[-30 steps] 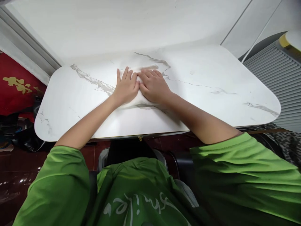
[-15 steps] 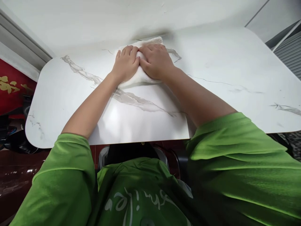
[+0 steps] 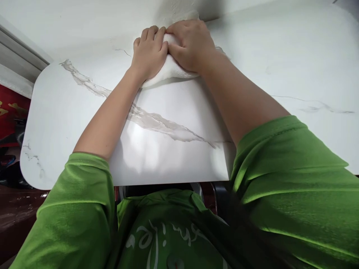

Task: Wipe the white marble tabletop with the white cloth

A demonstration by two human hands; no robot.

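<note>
A white cloth (image 3: 171, 69) lies bunched on the white marble table (image 3: 174, 142), at its far edge against the white wall. My left hand (image 3: 148, 52) presses down on the cloth's left part with fingers curled over it. My right hand (image 3: 192, 45) lies beside it, fingers bent and gripping the cloth's right part. The two hands touch at the thumbs. Both arms stretch out across the table in green sleeves. Most of the cloth is hidden under the hands.
Grey veins run across the table top (image 3: 157, 123). A red and dark clutter (image 3: 11, 127) sits at the left below the table. A dark chair (image 3: 215, 194) shows under the near edge. The wall (image 3: 84, 18) bounds the far side.
Both hands have pushed the cloth away from me across the table to the far edge by the wall. The fingers went from flat to curled, and I have leaned forward.
</note>
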